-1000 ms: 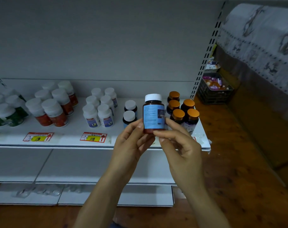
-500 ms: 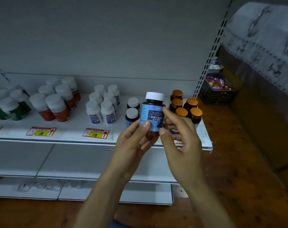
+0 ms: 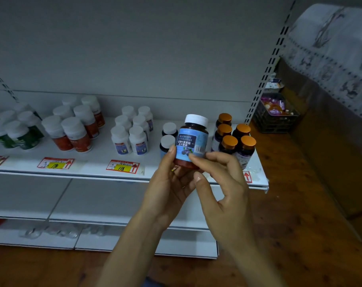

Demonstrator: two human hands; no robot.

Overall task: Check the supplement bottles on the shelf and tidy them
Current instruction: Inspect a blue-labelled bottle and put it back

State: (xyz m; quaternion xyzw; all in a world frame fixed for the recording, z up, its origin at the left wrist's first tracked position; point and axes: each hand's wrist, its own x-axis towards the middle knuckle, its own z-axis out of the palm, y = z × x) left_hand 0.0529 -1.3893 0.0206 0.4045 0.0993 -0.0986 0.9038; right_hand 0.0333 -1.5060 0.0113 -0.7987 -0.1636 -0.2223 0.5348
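A dark bottle with a white cap and blue label (image 3: 193,139) is held upright in front of the white shelf (image 3: 97,168). My left hand (image 3: 169,183) grips its lower part from the left, thumb on the label. My right hand (image 3: 219,183) touches the label's lower edge with fingertips from the right. Two matching white-capped bottles (image 3: 168,137) stand on the shelf just behind it. Five orange-capped bottles (image 3: 236,139) stand to the right.
Further left stand several small white bottles (image 3: 132,129), red-labelled bottles (image 3: 72,125) and green-labelled bottles (image 3: 16,129). Price tags (image 3: 123,166) line the shelf front. A dark crate (image 3: 276,114) sits on the wooden floor at right, beside a cloth-covered counter (image 3: 331,48).
The bottle has been turned in my hands so its front label now faces me. My right fingers have slid down from the side to the label's lower edge.
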